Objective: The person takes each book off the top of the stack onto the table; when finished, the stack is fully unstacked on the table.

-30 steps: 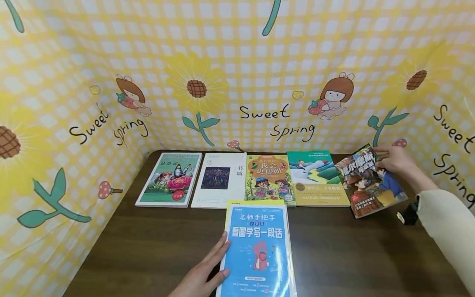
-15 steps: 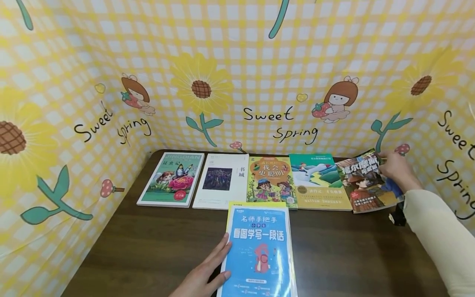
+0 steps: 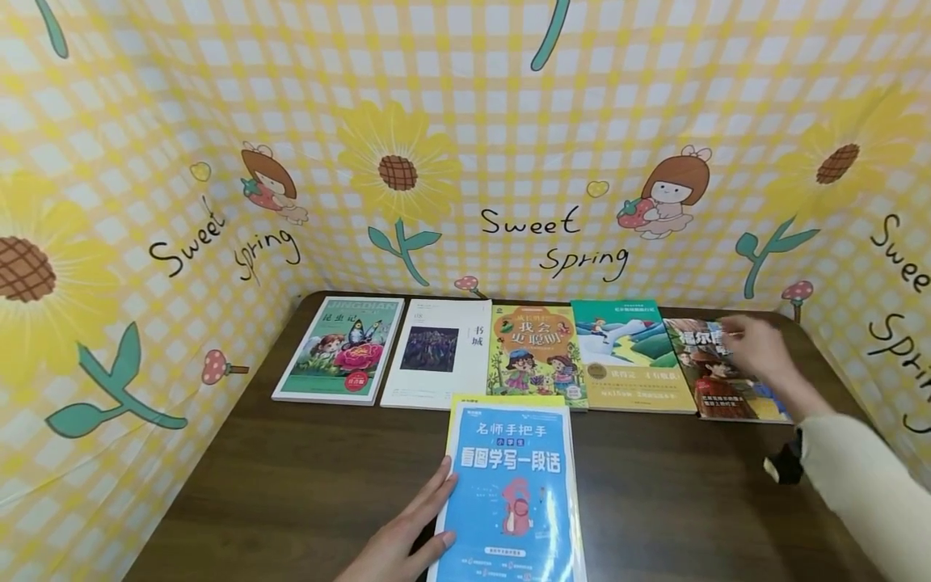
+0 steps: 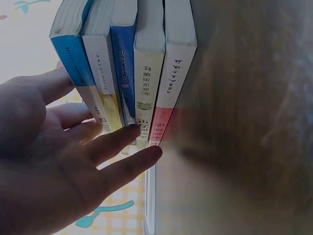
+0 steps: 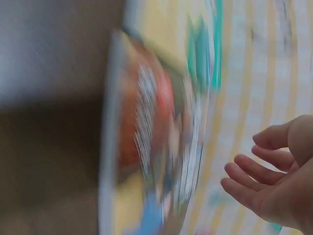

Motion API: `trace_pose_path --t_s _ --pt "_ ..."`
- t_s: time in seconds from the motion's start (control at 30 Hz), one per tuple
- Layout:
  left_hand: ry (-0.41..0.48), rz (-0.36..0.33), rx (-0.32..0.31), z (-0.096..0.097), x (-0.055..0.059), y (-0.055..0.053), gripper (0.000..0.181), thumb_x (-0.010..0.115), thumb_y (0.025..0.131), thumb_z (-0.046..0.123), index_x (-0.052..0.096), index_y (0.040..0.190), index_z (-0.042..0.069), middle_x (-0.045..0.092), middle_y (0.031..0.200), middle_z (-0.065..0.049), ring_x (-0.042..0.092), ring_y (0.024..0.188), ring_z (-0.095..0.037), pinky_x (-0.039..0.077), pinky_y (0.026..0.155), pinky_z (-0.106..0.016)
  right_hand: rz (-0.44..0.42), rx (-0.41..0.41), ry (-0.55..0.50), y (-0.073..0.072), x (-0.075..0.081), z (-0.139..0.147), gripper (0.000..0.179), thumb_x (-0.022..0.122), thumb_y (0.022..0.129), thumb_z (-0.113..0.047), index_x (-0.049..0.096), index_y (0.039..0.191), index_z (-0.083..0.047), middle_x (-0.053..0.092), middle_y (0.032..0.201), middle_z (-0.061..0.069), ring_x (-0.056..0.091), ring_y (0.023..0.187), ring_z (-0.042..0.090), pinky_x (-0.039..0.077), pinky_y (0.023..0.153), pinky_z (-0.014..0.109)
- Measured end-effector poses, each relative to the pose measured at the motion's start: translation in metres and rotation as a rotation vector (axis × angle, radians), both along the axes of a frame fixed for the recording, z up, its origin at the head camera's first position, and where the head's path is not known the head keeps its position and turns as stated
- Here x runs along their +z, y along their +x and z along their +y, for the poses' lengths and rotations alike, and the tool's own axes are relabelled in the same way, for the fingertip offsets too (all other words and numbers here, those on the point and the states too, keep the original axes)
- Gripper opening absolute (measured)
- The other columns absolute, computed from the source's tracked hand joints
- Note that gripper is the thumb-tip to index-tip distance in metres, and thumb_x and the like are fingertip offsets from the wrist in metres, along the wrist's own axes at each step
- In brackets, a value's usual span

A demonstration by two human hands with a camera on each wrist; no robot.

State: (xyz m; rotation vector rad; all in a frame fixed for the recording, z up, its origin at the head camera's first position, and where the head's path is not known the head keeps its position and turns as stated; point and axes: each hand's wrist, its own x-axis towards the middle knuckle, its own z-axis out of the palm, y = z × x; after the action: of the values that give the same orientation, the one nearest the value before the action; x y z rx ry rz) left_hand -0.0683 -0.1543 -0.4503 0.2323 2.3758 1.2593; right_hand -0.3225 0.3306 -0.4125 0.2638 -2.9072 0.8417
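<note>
Five books (image 3: 534,347) down in a row, the end one (image 3: 716,380) at the far right! My right hand (image 3: 764,356) hangs loose there, gripping nothing. Left to place, I reckon: the stack (image 3: 509,505), my left hand's (image 3: 393,535) straight fingers along its side.

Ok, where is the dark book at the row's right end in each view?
Head: the dark book is at the right, part-hidden by the right hand.
Left wrist: not visible.
Right wrist: centre-left, blurred.
Shared landmark: the yellow-checked cloth, in all three.
</note>
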Motion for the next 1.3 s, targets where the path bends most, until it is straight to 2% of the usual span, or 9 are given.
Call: trace_pose_path --t_s 0.17,0.23,0.37,0.5,0.63,0.73,0.87,1.07,1.3 --pt "0.008 0.014 -0.009 -0.001 0.000 0.001 0.068 0.049 0.098 0.047 0.019 0.155 0.025 0.005 0.162 0.004 0.023 0.142 -0.035 0.040 0.099 -0.054 0.006 0.196 -0.148 0.065 -0.010 -0.070 0.033 0.055 0.098 -0.008 0.056 0.128 0.007 0.064 0.114 0.026 0.064 0.095 0.037 0.054 0.070 0.040" --pt "0.006 0.029 -0.013 0.000 0.000 0.002 0.068 0.049 0.098 0.046 0.019 0.155 0.024 0.005 0.162 0.004 0.023 0.142 -0.035 0.040 0.099 -0.055 -0.015 0.240 -0.225 0.095 -0.013 -0.097 0.034 0.057 0.098 -0.012 0.057 0.128 0.001 0.067 0.111 0.020 0.065 0.092 0.032 0.054 0.069 0.034" --pt "0.003 0.026 -0.006 0.000 0.000 0.002 0.067 0.048 0.098 0.047 0.019 0.155 0.025 0.004 0.162 0.004 0.022 0.143 -0.035 0.038 0.100 -0.056 -0.088 0.250 -0.318 0.148 -0.020 -0.144 0.042 0.059 0.097 -0.024 0.054 0.135 -0.006 0.064 0.121 0.014 0.065 0.098 0.024 0.054 0.076 0.030" --pt "0.008 0.027 0.005 0.000 0.001 0.003 0.066 0.048 0.099 0.046 0.021 0.155 0.024 0.005 0.162 0.003 0.019 0.144 -0.036 0.037 0.101 -0.058 -0.199 0.233 -0.351 0.180 -0.028 -0.182 0.058 0.059 0.096 -0.035 0.044 0.144 -0.006 0.046 0.143 0.017 0.052 0.122 0.035 0.048 0.093 0.047" --pt "0.007 0.033 0.017 0.002 0.002 0.002 0.066 0.049 0.098 0.046 0.024 0.154 0.022 0.005 0.162 0.004 0.018 0.144 -0.035 0.034 0.102 -0.060 -0.300 0.201 -0.355 0.192 -0.036 -0.205 0.074 0.061 0.093 -0.045 0.032 0.151 -0.010 0.020 0.157 0.018 0.024 0.139 0.044 0.030 0.102 0.065" --pt "-0.005 0.023 0.025 0.006 0.002 0.002 0.068 0.052 0.097 0.046 0.024 0.154 0.022 0.003 0.162 0.005 0.019 0.143 -0.034 0.034 0.103 -0.059 -0.294 0.172 -0.379 0.194 -0.042 -0.210 0.080 0.065 0.091 -0.043 0.027 0.153 -0.011 0.014 0.159 0.018 0.017 0.140 0.044 0.027 0.101 0.068" --pt "0.013 -0.002 0.047 0.009 0.003 0.003 0.070 0.055 0.096 0.045 0.024 0.154 0.020 0.000 0.162 0.000 0.019 0.141 -0.038 0.033 0.102 -0.061 -0.268 0.164 -0.428 0.194 -0.047 -0.210 0.083 0.068 0.090 -0.039 0.024 0.153 -0.010 0.016 0.158 0.020 0.019 0.138 0.046 0.026 0.101 0.069" --pt "0.012 -0.045 0.054 0.012 0.003 0.004 0.072 0.058 0.094 0.046 0.025 0.154 0.022 0.004 0.162 -0.001 0.024 0.139 -0.039 0.035 0.099 -0.063 -0.302 0.134 -0.514 0.194 -0.048 -0.206 0.086 0.071 0.088 -0.033 0.022 0.153 -0.008 0.024 0.154 0.022 0.024 0.137 0.044 0.026 0.104 0.064" --pt "0.037 -0.079 0.050 0.009 0.001 0.003 0.071 0.057 0.094 0.048 0.025 0.154 0.026 0.006 0.162 -0.003 0.024 0.139 -0.041 0.036 0.099 -0.062 -0.360 0.074 -0.610 0.194 -0.049 -0.205 0.089 0.075 0.085 -0.029 0.022 0.154 -0.012 0.036 0.147 0.020 0.042 0.128 0.037 0.045 0.093 0.043"
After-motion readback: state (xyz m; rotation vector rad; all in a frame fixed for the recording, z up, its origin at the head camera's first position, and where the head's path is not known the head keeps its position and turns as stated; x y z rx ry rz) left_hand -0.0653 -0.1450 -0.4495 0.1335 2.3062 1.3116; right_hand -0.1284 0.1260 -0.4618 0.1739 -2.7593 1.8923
